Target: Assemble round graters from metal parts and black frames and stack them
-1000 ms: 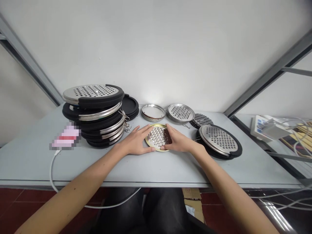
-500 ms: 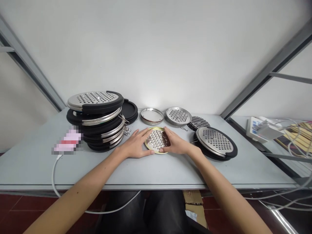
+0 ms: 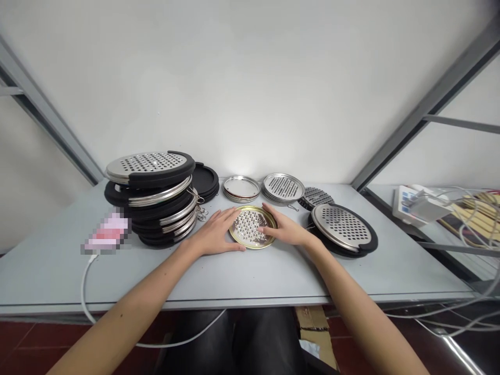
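Note:
In the middle of the table lies a round metal grater plate (image 3: pixel 248 225) with a gold-toned rim and raised teeth on its face. My left hand (image 3: pixel 217 232) cups its left edge, fingers along the far rim and thumb at the near rim. From the other side my right hand (image 3: pixel 287 228) holds the right edge, its fingers by the rim and its thumb reaching over the toothed face. The plate is between both hands, and parts of its rim are hidden under the fingers.
A tall pile of graters with black holders (image 3: pixel 156 208) stands at left, with black round trays (image 3: pixel 203 179) behind. Plain metal discs (image 3: pixel 241 186), slotted discs (image 3: pixel 283 187) and a dark disc (image 3: pixel 317 197) line the back. More graters (image 3: pixel 344 227) lie right. A white cable (image 3: pixel 84 291) crosses the front edge.
My right thumb has moved from the plate's near edge up over its toothed face. My left hand stays at the left rim. The view has shifted slightly.

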`<action>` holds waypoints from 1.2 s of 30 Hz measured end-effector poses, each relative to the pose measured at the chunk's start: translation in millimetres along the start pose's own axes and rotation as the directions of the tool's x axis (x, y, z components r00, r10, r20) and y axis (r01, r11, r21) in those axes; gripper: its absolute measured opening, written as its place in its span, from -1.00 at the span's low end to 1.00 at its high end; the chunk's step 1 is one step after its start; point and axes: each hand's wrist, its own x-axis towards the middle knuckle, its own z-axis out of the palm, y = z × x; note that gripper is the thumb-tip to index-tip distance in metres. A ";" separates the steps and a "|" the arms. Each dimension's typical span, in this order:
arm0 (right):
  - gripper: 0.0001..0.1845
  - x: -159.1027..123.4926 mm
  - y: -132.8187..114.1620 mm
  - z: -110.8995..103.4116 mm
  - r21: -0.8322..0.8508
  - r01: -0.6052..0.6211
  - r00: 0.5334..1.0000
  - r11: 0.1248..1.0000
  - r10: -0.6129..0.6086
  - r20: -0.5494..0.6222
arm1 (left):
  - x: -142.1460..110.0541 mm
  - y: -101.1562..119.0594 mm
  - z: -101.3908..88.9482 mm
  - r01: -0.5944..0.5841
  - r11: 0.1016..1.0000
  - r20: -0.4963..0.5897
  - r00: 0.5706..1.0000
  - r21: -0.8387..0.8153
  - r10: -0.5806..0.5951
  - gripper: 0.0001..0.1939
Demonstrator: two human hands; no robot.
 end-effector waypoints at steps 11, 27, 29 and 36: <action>-0.48 6.3 1.4 -1.2 0.091 0.036 0.979 0.995 -0.017 -0.201 | 0.4 1.7 -10.1 0.009 0.999 -0.087 0.996 -0.045 -0.012 -0.19; -0.71 43.9 20.0 -11.7 -0.592 -0.128 0.771 0.796 -0.296 -0.564 | -5.4 -8.5 -4.2 0.048 0.999 0.021 0.999 -0.011 -0.048 -0.04; -0.74 50.4 23.0 -11.4 -0.640 -0.191 0.767 0.744 -0.294 -0.571 | -5.4 -9.6 -3.6 0.057 0.998 0.029 0.998 -0.015 -0.056 -0.01; -0.76 52.2 31.0 -13.8 -0.572 -0.174 0.704 0.801 -0.305 -0.641 | -5.9 -5.4 -5.2 0.073 0.997 0.026 0.997 -0.010 -0.073 -0.05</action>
